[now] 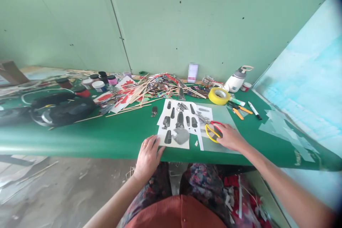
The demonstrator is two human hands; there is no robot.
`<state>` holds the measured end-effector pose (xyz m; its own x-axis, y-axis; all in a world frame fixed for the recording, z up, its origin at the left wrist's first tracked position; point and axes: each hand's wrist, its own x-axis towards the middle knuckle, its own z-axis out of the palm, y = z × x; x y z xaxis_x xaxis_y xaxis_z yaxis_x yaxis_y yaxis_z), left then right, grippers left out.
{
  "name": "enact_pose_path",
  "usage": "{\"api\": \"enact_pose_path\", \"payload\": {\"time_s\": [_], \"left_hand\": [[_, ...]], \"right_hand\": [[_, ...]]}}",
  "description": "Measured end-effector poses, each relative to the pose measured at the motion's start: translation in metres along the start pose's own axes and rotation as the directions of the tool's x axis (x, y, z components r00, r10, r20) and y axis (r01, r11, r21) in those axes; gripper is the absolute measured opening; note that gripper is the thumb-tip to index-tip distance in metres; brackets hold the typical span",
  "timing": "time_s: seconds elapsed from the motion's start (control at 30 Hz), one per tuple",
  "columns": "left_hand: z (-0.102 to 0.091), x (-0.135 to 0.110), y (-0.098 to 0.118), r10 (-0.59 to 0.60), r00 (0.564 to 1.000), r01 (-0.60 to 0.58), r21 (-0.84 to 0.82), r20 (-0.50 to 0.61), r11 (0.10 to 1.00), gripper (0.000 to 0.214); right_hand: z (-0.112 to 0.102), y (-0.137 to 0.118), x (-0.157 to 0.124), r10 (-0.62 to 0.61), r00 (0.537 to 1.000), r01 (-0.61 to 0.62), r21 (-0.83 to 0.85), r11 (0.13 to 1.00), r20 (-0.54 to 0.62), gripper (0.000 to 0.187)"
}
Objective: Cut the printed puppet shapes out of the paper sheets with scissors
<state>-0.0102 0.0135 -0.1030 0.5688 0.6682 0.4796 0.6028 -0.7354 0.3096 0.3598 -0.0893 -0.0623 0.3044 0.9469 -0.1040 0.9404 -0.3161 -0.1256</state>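
My right hand (230, 137) is closed around the handles of a pair of scissors (211, 133), one loop yellow and the other red. The metal blades point left, close to the right edge of a white printed sheet (173, 126) with several dark grey shapes on it. At the sheet's lower left corner, my left hand (148, 155) grips the paper between thumb and fingers. More paper pieces and a translucent sheet (226, 119) lie under and beside the printed sheet. A small dark cut-out (154, 110) rests to its left, and a white scrap (196, 143) below it.
Behind are a yellow tape roll (219, 96), a heap of thin sticks (144, 91), a white bottle (235, 80), orange-handled pliers (238, 112) and a marker (254, 110). Paint jars (98, 86) and a black bundle (62, 108) stand left. The green table (120, 131) meets walls behind and right.
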Motion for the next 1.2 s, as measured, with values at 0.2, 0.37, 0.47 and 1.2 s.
{"api": "enact_pose_path", "payload": {"time_s": [0.2,0.37,0.47,1.2], "left_hand": [[-0.008,0.010,-0.011,0.127,0.992,-0.127,-0.056,-0.005,0.990,0.016],[-0.005,0.009,-0.014,0.215,0.975,-0.220,-0.112,-0.058,0.969,0.012],[-0.005,0.007,-0.008,0.250,0.964,-0.260,-0.143,-0.088,0.955,0.012],[-0.013,-0.031,0.054,-0.521,0.724,0.655,-0.688,0.453,0.313,0.025]], "right_hand": [[-0.008,-0.010,0.017,0.069,0.990,-0.069,-0.006,0.998,0.122,0.056],[-0.020,0.001,0.034,0.094,0.960,-0.117,0.073,0.990,0.265,0.049],[-0.037,0.011,0.029,0.124,0.958,-0.160,0.123,0.979,0.258,0.053],[0.063,-0.105,-0.154,-0.099,0.974,-0.138,0.880,0.454,0.203,0.054]]}}
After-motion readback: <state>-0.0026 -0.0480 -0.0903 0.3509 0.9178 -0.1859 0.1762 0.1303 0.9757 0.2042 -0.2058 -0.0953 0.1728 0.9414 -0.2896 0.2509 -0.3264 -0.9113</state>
